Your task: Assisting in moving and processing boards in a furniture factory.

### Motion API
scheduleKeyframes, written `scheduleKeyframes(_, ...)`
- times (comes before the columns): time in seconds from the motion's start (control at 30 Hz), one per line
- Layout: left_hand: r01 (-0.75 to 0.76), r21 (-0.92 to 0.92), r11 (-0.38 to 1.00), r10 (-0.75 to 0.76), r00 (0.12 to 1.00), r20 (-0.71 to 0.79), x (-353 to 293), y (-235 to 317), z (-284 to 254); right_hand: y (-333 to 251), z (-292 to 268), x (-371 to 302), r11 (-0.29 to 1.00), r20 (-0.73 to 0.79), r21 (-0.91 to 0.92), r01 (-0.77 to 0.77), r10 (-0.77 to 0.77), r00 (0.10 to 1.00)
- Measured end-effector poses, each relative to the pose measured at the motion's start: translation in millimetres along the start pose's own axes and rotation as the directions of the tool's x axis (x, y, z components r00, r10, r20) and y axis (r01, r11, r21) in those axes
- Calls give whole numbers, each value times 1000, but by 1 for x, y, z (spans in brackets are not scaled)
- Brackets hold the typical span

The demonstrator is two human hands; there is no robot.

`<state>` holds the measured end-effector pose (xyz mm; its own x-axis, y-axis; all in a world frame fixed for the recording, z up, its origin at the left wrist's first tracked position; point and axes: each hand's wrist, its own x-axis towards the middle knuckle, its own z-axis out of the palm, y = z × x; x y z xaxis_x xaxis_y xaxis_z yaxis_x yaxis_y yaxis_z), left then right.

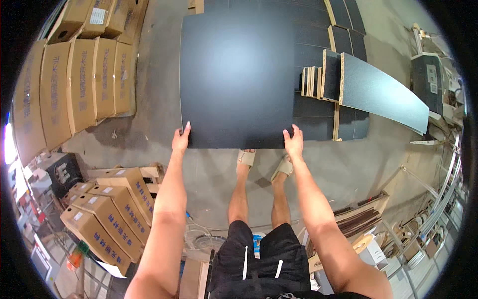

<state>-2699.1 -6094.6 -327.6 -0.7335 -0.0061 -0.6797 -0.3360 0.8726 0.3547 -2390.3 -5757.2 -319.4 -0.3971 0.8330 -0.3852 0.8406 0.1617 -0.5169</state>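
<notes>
A large dark rectangular board (234, 84) spans the space in front of me, its near edge above my feet. My left hand (181, 137) grips its near left corner, thumb on top and the other fingers out of sight at the edge. At the near right corner, my right hand (294, 140) holds it the same way, thumb on the face. Under and beyond the board lie stacked dark panels (313, 119) with pale bare edges. Whether the board's far end rests on them, I cannot tell.
Right of the board, a long dark panel (381, 84) sticks out past the stack, beside several narrow strips (311, 82). Cardboard boxes (82, 82) stand at the left, with more boxes (107, 214) near left. A machine (428, 82) stands far right; a metal rack (428, 199) is near right.
</notes>
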Motion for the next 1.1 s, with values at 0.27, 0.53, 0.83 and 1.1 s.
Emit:
scheduleKeyframes(0.27,-138,59,989,145,976,-160,-1,30,23,-20,-8,-16,995,-49,-92,26,-31,998)
scheduleKeyframes(0.53,-38,152,988,73,969,-235,16,29,-13,-41,21,-49,998,-123,-10,-64,62,990)
scheduleKeyframes(0.83,50,132,990,14,896,-444,-34,65,-25,-32,2,-58,730,144,586,-351,332,932)
scheduleKeyframes(1.1,45,-123,991,-99,870,-483,-105,21,-187,-194,-152,-195,744,293,662,89,-366,883)
